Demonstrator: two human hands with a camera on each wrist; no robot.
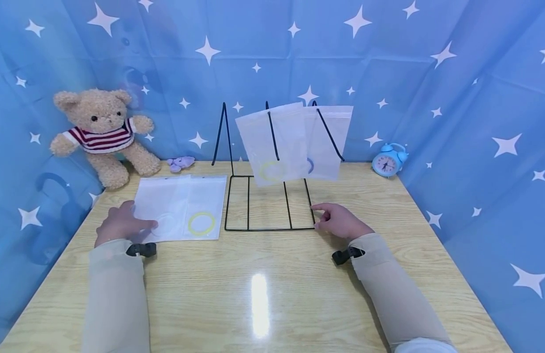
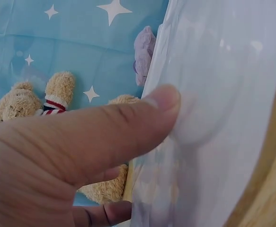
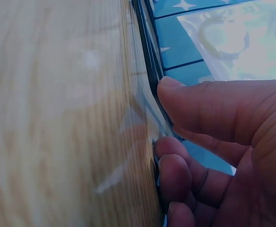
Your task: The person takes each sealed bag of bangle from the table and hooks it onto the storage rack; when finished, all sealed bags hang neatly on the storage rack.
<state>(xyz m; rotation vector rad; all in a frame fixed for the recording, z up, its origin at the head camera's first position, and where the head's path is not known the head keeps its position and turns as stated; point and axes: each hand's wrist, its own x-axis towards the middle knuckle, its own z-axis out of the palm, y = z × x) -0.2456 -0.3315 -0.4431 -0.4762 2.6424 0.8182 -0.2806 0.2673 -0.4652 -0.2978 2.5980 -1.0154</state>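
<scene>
My left hand [image 1: 122, 223] is at the left edge of a frosted zip bag [image 1: 160, 203] lying on the table, its straight thumb across the face and its fingers spread along the side. A faint pale ring [image 2: 201, 127] shows through that bag. Overlapping it on the right is another zip bag [image 1: 206, 196] with a yellow ring [image 1: 201, 223] inside. My right hand [image 1: 340, 220] holds the front right corner of a black wire rack [image 1: 268, 229] between thumb and curled fingers. From the rack's prongs hang a bag with a yellow ring [image 1: 272, 132] and a bag with a blue ring [image 1: 334, 127].
A teddy bear [image 1: 102, 127] in a striped top leans at the back left, near a small purple toy [image 1: 181, 163]. A blue alarm clock [image 1: 388, 161] stands at the back right. Behind the wooden table [image 1: 202, 294] hangs a blue star-patterned curtain [image 1: 263, 34].
</scene>
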